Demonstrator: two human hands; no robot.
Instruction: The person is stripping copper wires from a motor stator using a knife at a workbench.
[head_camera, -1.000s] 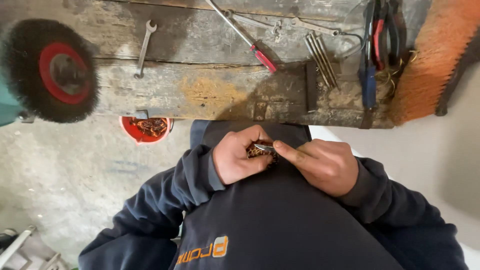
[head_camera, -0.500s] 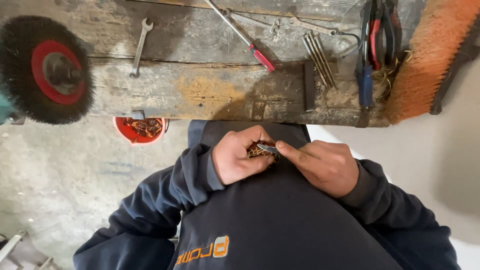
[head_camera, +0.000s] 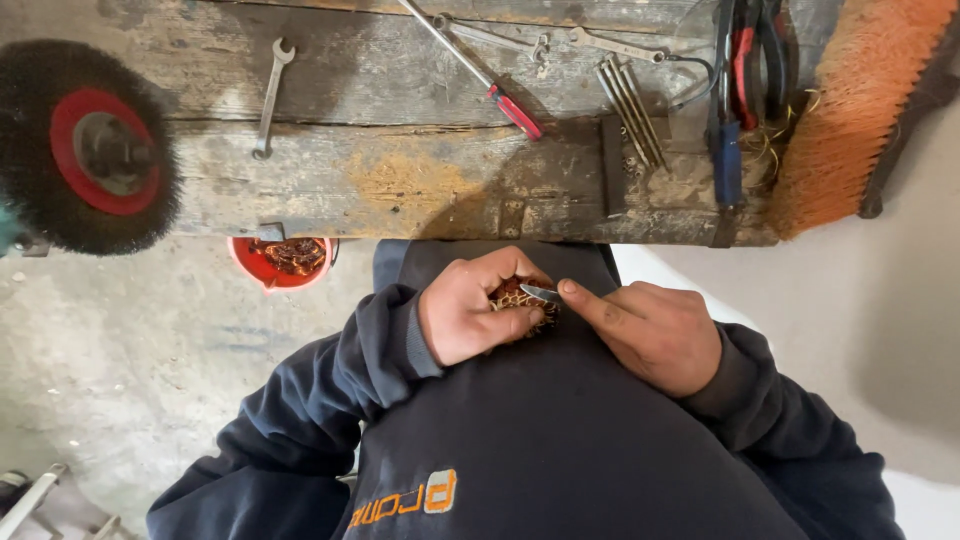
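1. Left hand (head_camera: 470, 318) is clenched around the copper winding bundle (head_camera: 515, 297), held against the lap, at 6 o'clock from the tabletop (head_camera: 400, 190) — keep that grip firm.
2. Right hand (head_camera: 650, 335) pinches the small blade (head_camera: 542, 293), tip touching the bundle — I'd judge short, shallow strokes safest, clear of the left fingertips.

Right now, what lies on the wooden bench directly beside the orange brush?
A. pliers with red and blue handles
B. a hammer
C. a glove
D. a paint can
A: the pliers with red and blue handles lie just left of the orange brush on the wooden bench.
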